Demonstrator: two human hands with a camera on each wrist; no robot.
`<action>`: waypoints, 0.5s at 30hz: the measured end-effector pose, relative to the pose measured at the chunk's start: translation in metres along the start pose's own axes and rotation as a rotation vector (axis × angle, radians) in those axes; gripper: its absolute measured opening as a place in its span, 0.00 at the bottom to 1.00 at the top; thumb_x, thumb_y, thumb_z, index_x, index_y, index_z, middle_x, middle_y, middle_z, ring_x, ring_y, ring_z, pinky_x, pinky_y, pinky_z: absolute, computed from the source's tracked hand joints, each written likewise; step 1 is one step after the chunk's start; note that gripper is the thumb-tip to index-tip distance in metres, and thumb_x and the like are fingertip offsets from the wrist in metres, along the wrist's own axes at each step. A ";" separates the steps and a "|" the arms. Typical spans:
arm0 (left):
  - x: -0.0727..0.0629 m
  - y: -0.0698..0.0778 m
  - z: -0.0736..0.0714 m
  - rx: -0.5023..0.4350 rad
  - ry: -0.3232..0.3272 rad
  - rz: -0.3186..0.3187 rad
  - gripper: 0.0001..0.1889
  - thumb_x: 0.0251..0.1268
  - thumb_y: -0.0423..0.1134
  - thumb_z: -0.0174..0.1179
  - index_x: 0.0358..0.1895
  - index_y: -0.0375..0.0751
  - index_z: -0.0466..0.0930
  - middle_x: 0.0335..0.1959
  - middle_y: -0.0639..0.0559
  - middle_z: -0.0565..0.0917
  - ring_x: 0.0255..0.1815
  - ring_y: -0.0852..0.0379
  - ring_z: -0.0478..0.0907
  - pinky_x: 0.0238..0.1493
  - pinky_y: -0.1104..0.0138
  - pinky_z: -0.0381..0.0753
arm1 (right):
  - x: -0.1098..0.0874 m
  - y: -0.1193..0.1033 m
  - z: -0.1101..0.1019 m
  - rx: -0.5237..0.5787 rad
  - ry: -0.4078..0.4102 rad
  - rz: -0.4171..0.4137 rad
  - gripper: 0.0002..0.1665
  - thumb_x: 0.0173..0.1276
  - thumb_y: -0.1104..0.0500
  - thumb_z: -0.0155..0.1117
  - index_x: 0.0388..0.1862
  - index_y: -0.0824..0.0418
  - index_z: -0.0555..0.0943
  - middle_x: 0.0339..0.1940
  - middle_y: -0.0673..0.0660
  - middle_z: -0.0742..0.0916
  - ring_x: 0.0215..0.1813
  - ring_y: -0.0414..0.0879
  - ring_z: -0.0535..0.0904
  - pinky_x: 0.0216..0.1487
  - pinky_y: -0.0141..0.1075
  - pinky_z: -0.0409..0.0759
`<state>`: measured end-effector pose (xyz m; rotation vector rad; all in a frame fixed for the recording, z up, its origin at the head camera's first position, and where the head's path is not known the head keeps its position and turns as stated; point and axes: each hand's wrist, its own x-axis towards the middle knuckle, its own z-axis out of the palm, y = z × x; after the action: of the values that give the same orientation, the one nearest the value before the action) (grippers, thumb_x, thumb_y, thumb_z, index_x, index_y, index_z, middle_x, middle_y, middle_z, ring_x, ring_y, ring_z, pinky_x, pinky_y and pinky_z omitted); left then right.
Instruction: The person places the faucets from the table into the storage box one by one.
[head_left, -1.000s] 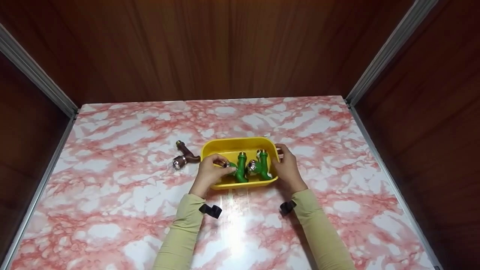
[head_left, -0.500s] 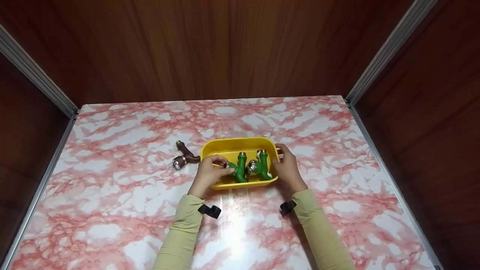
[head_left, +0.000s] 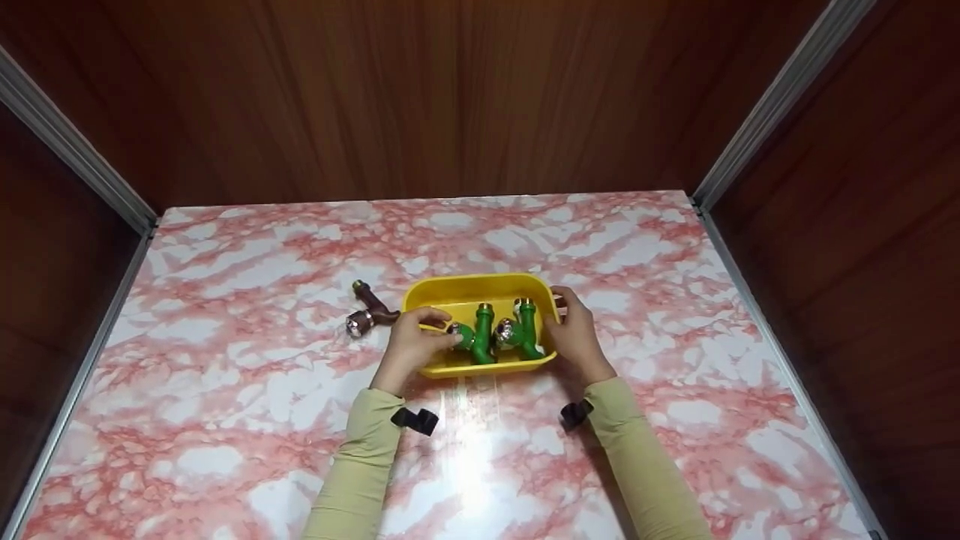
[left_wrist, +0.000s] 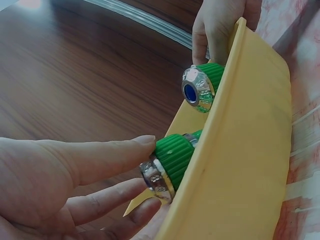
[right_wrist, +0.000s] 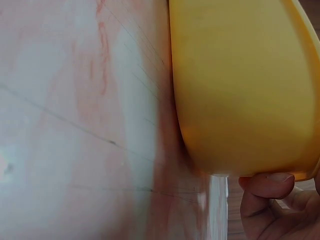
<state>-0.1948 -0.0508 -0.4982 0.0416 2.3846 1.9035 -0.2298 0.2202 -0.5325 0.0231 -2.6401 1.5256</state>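
Two green taps (head_left: 484,337) with chrome-capped knobs lie side by side in a yellow plastic tub (head_left: 480,283); the other green tap (head_left: 528,326) is on the right. My left hand (head_left: 412,343) reaches over the tub's left rim, its thumb and fingertips at the knob (left_wrist: 172,155) of the left tap. The thumb is nearly straight against the knob's edge, with the fingers spread below. My right hand (head_left: 576,334) grips the tub's right end, thumb at the rim and fingers against the outer wall (right_wrist: 240,100).
A brown tap (head_left: 373,309) lies on the red-and-white marbled table (head_left: 262,390), just left of the tub. Dark wood panels (head_left: 420,97) stand behind and at both sides, with metal strips (head_left: 780,105) at the corners.
My left hand has drawn back slightly to the left, its thumb sliding towards the end of the left tap's knob. The right hand, tub and taps stay nearly in place.
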 end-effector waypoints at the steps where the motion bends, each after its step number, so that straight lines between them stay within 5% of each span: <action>1: 0.000 0.000 -0.001 -0.004 0.000 -0.001 0.18 0.48 0.27 0.72 0.44 0.26 0.80 0.41 0.36 0.81 0.40 0.40 0.80 0.38 0.61 0.84 | 0.000 0.000 0.000 -0.002 0.000 0.001 0.25 0.64 0.72 0.58 0.61 0.63 0.72 0.46 0.64 0.79 0.38 0.55 0.79 0.40 0.43 0.81; 9: -0.002 0.003 -0.004 0.020 0.015 0.031 0.15 0.52 0.31 0.70 0.42 0.28 0.81 0.41 0.35 0.82 0.43 0.41 0.79 0.45 0.57 0.81 | 0.000 0.001 0.000 -0.028 0.010 -0.030 0.24 0.65 0.70 0.58 0.60 0.64 0.72 0.46 0.64 0.80 0.44 0.55 0.77 0.43 0.43 0.79; 15: -0.006 0.009 -0.007 -0.012 0.003 0.043 0.14 0.56 0.30 0.68 0.43 0.24 0.80 0.42 0.32 0.81 0.42 0.40 0.79 0.40 0.60 0.83 | 0.000 0.001 0.000 -0.030 0.025 -0.042 0.23 0.65 0.70 0.59 0.59 0.64 0.73 0.45 0.65 0.81 0.44 0.56 0.77 0.42 0.43 0.79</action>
<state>-0.1898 -0.0564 -0.4872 0.0895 2.3931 1.9374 -0.2296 0.2205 -0.5336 0.0571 -2.6256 1.4632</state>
